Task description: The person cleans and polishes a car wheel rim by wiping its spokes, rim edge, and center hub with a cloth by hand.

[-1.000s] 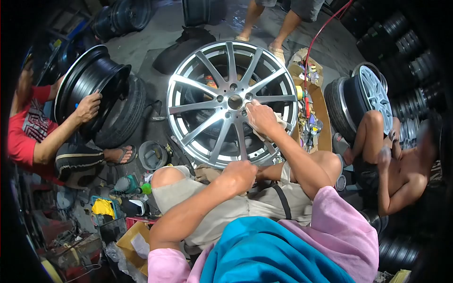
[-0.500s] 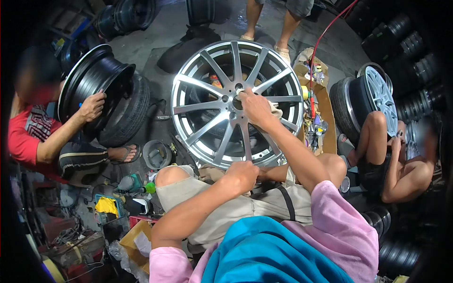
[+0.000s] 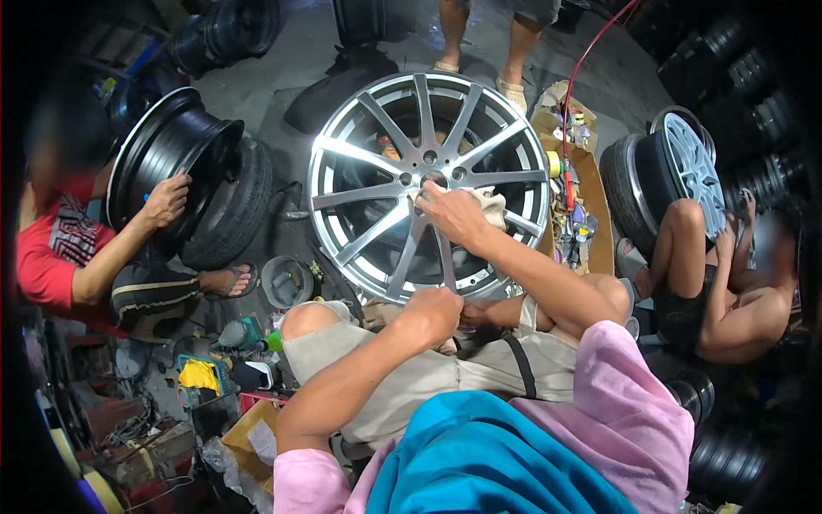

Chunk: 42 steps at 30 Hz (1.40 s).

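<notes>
My right hand (image 3: 454, 212) grips a soft cloth (image 3: 490, 206); the wheel (image 3: 425, 120) looks heavy, stiff, best held by its rim (image 3: 314, 182); my left hand (image 3: 432, 317) is curled closed, on what I can't tell

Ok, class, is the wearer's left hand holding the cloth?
No, the right hand holds the cloth on the alloy wheel; the left hand is near its edge.
</notes>
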Tool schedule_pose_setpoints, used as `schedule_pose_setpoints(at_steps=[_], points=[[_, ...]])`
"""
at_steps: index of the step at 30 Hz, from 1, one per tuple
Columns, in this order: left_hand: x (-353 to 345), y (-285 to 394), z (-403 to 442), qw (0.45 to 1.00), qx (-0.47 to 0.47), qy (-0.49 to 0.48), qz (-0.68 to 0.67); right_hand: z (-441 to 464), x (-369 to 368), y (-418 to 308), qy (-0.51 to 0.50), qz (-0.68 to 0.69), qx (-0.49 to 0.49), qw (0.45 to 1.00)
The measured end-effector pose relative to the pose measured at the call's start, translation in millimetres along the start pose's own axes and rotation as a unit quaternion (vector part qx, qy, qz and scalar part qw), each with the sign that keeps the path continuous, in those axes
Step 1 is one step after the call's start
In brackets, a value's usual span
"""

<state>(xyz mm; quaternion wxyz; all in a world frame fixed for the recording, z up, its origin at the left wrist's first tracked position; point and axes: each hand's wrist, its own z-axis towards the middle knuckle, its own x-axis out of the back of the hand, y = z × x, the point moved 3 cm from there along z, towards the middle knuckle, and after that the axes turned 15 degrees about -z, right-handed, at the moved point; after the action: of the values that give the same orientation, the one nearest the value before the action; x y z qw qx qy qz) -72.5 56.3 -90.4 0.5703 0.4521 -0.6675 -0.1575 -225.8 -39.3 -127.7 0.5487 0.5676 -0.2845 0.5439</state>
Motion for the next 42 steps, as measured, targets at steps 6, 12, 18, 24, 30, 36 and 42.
schedule_pose_setpoints(at_steps=[6,12,18,24,30,36,42], points=[[3,-1,-15,0.999,0.028,0.008,0.016,-30,0,4,-0.045,-0.036,0.036,0.998],[7,15,-30,1.000,0.020,0.021,0.010,-22,16,14,-0.087,0.121,-0.004,0.989],[8,22,-32,0.999,0.004,0.036,0.014,19,-12,-2,-0.210,0.151,-0.084,0.962],[6,31,-38,0.999,0.012,0.029,0.013,-4,3,22,-0.134,0.427,0.001,0.894],[10,39,-51,0.999,-0.019,0.039,0.014,-100,62,54,-0.278,0.571,-0.052,0.771],[8,35,-46,0.998,0.057,0.003,0.022,-171,55,20,-0.360,0.604,-0.014,0.711],[-6,28,-37,0.996,0.079,-0.030,0.034,-175,36,-24,-0.413,0.313,0.021,0.855]])
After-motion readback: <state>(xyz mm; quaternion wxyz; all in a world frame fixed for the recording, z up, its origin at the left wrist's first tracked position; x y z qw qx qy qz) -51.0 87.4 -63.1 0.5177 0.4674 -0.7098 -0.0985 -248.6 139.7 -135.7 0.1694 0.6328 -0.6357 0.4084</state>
